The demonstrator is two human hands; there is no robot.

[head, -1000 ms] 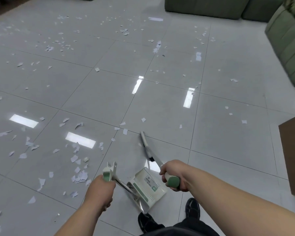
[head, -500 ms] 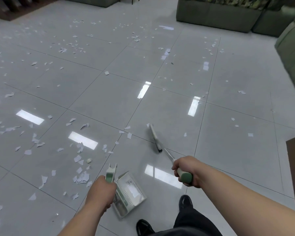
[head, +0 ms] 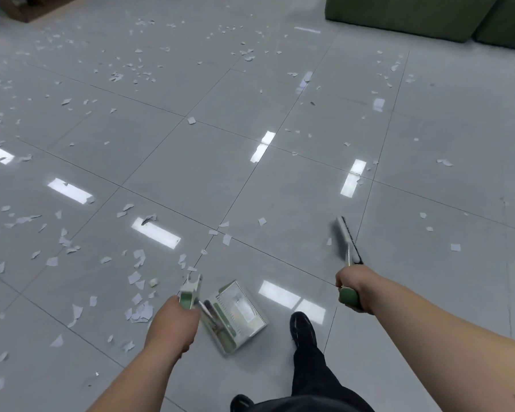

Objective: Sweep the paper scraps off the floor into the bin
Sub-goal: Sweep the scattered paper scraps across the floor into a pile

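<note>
Right grip (head: 353,285) clasps the slim broom (head: 347,240), pointing away, right of the boxy dustpan (head: 238,315). Left grip (head: 173,322) holds the dustpan's handle.

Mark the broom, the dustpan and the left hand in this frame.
broom (head: 346,237), head view, white back of the brush head.
dustpan (head: 240,312), head view, middle of the pan.
left hand (head: 173,322), head view, back of the hand.

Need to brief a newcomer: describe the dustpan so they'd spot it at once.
Over the grey tiled floor, look between the left hand and the forward black shoe. The dustpan is a pale boxy tray with a green strip, unlike the flat white scraps.
</note>
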